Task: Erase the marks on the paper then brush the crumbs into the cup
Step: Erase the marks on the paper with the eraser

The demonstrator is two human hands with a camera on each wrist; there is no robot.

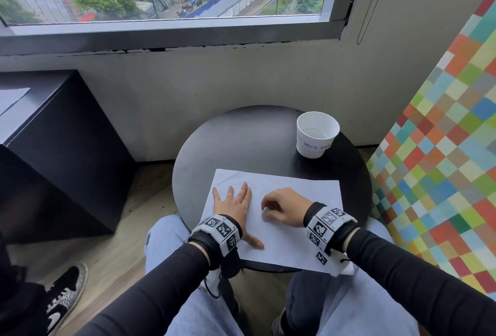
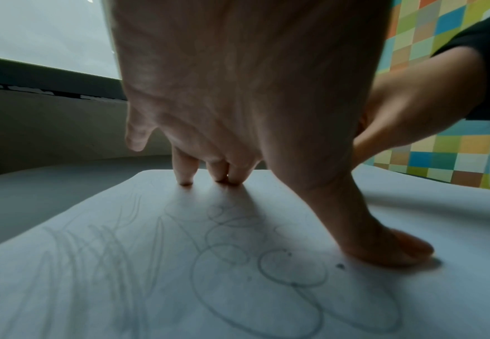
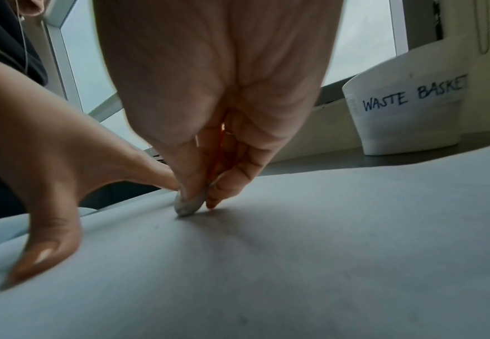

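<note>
A white sheet of paper (image 1: 295, 196) lies on the round black table (image 1: 241, 142). Grey pencil scribbles and loops (image 2: 238, 263) show on it under my left hand. My left hand (image 1: 236, 206) lies flat on the sheet's left part, fingers spread and straight, pressing it down. My right hand (image 1: 279, 209) sits just to its right, its fingers pinching a small greyish-white eraser (image 3: 187, 205) whose lower end touches the paper. A white paper cup (image 1: 316, 134) marked "WASTE BASKET" stands upright at the table's far right.
A black cabinet (image 1: 53, 147) stands to the left with a sheet on top. A wall and window run behind the table. A multicoloured chequered panel (image 1: 442, 161) rises close on the right. Another person's shoe (image 1: 67, 295) is on the floor at the lower left.
</note>
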